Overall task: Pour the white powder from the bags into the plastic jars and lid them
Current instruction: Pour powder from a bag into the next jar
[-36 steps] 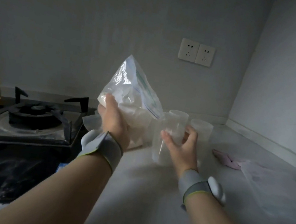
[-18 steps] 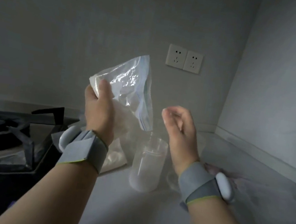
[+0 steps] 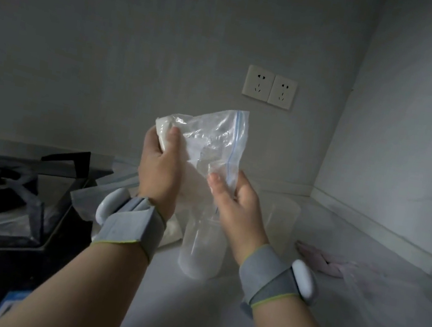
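Our left hand (image 3: pixel 159 165) grips the zip bag (image 3: pixel 210 137), and our right hand (image 3: pixel 235 204) pinches its mouth over the plastic jar (image 3: pixel 202 249). Pouring seems barely begun; the second jar (image 3: pixel 283 222) at 2 o'clock and all lidding remain.

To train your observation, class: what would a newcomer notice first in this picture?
A clear plastic bag of white powder, held up mid-picture, gripped by the left hand and pinched by the right hand. Just below it an open jar stands on the counter. Two white sockets sit higher behind.
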Available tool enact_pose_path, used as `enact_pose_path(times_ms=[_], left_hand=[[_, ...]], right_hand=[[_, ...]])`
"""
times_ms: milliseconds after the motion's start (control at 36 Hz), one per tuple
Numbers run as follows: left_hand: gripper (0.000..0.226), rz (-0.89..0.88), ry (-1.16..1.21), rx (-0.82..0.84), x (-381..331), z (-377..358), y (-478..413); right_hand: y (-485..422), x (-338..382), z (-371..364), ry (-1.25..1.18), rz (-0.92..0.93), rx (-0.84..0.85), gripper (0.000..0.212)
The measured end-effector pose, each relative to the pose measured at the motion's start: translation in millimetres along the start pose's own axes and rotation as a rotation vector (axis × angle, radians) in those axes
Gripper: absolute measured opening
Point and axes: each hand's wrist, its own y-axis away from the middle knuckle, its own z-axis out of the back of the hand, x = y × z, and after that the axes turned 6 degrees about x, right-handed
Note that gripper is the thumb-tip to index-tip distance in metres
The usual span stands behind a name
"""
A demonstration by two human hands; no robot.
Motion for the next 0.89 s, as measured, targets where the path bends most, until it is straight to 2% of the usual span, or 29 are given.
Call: enact_pose_path(times_ms=[111,306,472,611,694,833,889], left_hand=[[0.031,0.021,0.029,-0.007,2,2,-2],[0.029,0.054,0.063,0.080,2,2,1],[0.024,0.072,0.053,0.099,-1,-1,2],[0.027,0.123,0.095,0.077,-6,-2,2],[0.026,0.143,0.097,0.087,-6,-4,0],[0.024,0.182,0.088,0.141,-10,-2,2],[0.027,0.183,0.053,0.141,-10,2,-2]], right_hand=[[2,-2,2,-0.017,-0.070,-0.026,0.019],[5,-5,8,0.055,-0.200,-0.087,0.022],[7,-7,12,0.028,-0.266,-0.060,0.004],[8,-8,8,0.006,-0.207,-0.070,0.032],[10,-7,5,0.026,-0.162,-0.038,0.026],[11,-2,8,0.151,-0.118,-0.097,0.004],[11,-2,8,0.143,-0.111,-0.108,0.003]])
